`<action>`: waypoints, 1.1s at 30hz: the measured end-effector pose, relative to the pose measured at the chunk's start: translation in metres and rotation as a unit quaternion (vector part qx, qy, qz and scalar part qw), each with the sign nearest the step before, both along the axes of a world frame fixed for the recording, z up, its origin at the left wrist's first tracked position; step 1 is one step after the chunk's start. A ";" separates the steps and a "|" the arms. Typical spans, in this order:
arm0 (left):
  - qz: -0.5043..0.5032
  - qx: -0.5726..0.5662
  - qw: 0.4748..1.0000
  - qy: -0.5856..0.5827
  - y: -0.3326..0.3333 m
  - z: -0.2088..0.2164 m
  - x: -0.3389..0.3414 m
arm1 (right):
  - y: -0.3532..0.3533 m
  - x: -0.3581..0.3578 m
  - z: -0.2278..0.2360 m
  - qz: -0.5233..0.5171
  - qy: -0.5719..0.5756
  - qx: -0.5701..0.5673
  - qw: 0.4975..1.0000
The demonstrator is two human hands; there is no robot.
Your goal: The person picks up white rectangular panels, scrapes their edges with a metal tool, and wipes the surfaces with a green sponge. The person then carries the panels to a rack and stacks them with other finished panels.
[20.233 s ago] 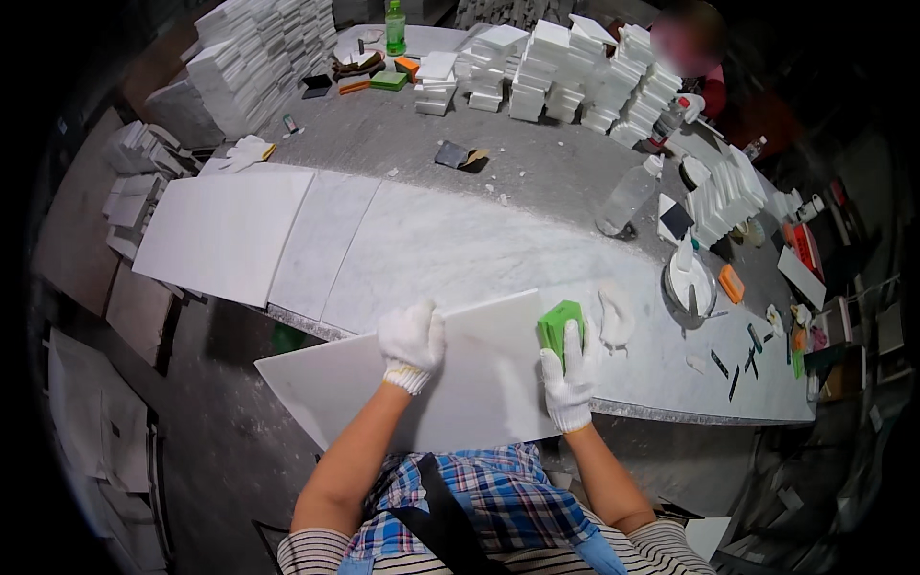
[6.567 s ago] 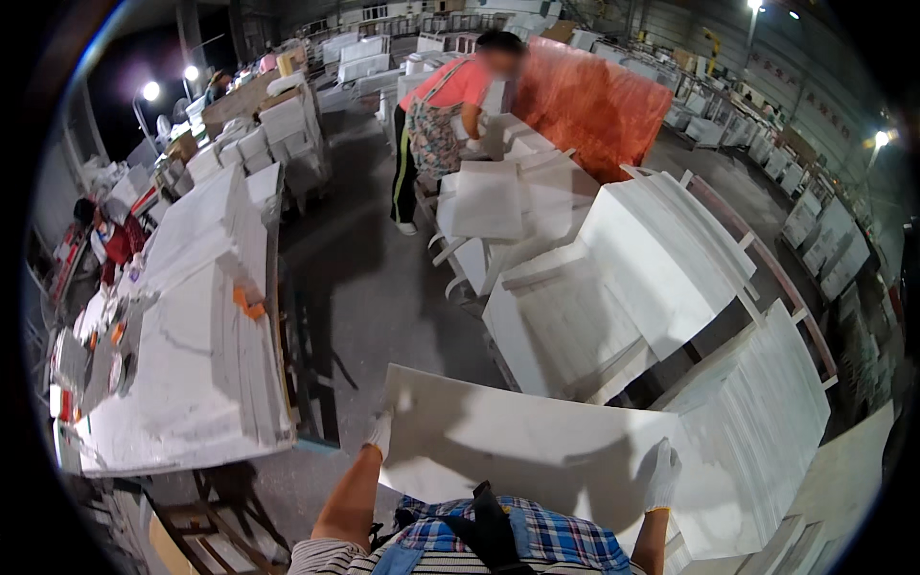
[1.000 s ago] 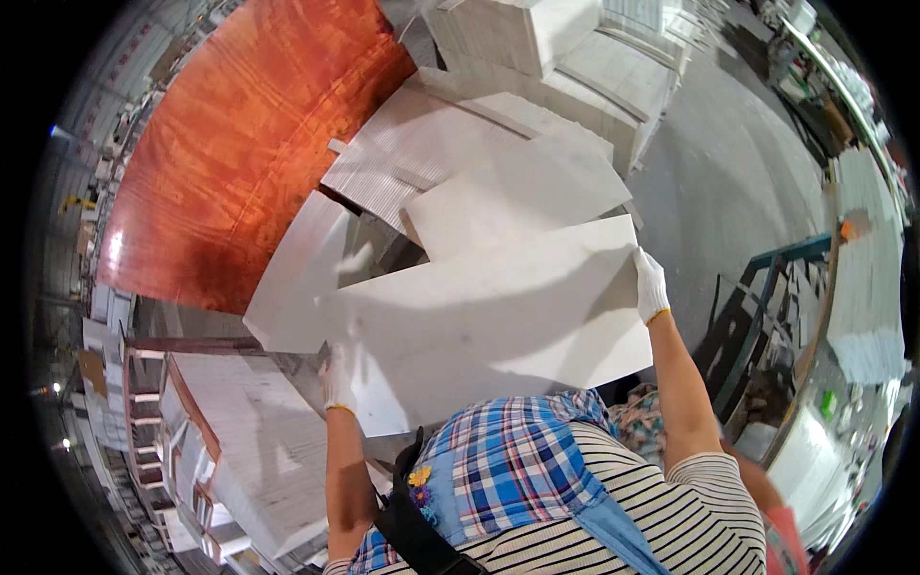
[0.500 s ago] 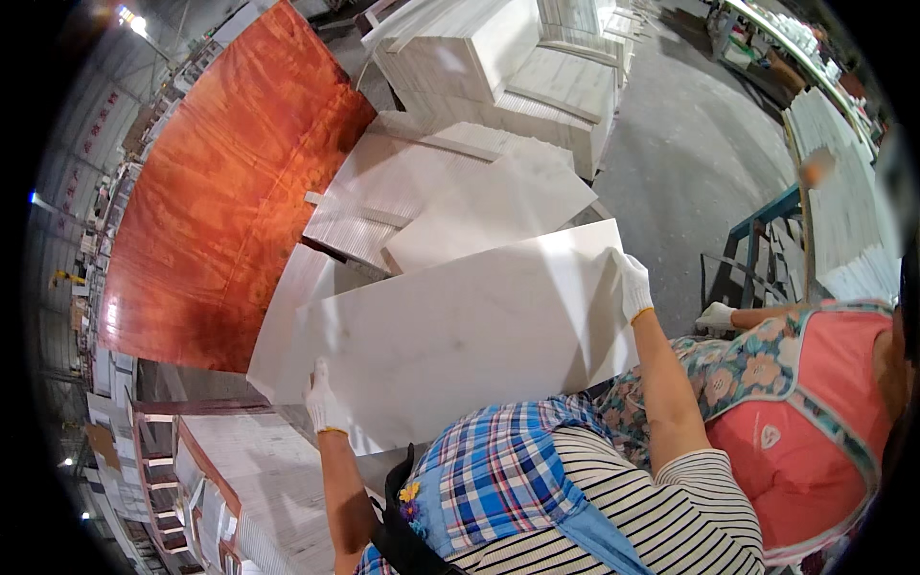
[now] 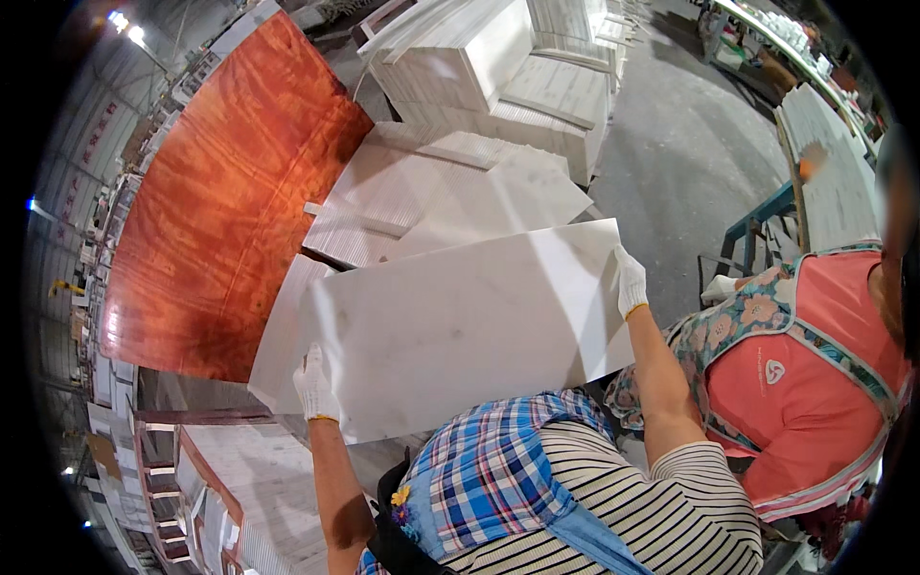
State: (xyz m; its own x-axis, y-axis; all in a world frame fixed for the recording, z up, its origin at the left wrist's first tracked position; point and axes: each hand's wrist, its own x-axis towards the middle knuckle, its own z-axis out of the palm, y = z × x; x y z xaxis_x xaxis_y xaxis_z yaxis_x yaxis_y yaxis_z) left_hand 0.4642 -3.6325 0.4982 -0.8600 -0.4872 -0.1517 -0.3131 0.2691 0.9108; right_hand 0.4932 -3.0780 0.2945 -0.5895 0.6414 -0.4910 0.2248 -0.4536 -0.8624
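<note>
A long white stone slab (image 5: 460, 326) with faint grey marks is held up in front of my body. My left hand (image 5: 315, 385), in a white knit glove, grips its left end. At the opposite end my right hand (image 5: 632, 283), gloved the same way, is closed on the edge. The undersides of the slab and some of my fingers are hidden. Beyond it lies a stack of white slabs (image 5: 383, 182) with thin strips across the top. Another pale slab (image 5: 278, 345) shows partly behind the left end.
A large glossy orange-red panel (image 5: 220, 211) stands at left. Stacked white stone blocks (image 5: 489, 67) rise at the back. A co-worker in a pink top (image 5: 805, 383) bends close at my right, near a rack of slabs (image 5: 839, 182). Lower left is a reddish frame (image 5: 206, 470).
The held slab's lower left corner has risen slightly, with my left hand a little higher and further left. The co-worker's torso has shifted, showing more of the pink back.
</note>
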 end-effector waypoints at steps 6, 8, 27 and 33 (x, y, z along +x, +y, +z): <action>-0.011 0.059 0.998 -0.027 -0.018 -0.017 -0.014 | 0.006 -0.002 0.016 -0.004 -0.002 0.010 1.000; -0.007 0.027 0.999 -0.021 -0.012 -0.020 -0.015 | 0.007 0.000 0.022 -0.002 -0.011 0.024 1.000; 0.047 -0.062 0.994 0.071 0.042 -0.008 -0.011 | 0.005 0.008 0.041 0.147 -0.186 0.308 0.921; 0.059 -0.066 0.993 0.077 0.044 -0.003 -0.007 | 0.005 -0.002 0.056 0.213 -0.247 0.301 0.896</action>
State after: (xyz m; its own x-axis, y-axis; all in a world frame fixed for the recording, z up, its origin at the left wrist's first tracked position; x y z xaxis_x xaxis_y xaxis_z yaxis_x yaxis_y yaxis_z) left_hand 0.4574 -3.5882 0.4955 -0.8039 -0.5928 0.0484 -0.2095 0.3584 0.9098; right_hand 0.4914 -3.0730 0.3502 -0.6498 0.6462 -0.4003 0.6885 0.2773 -0.6701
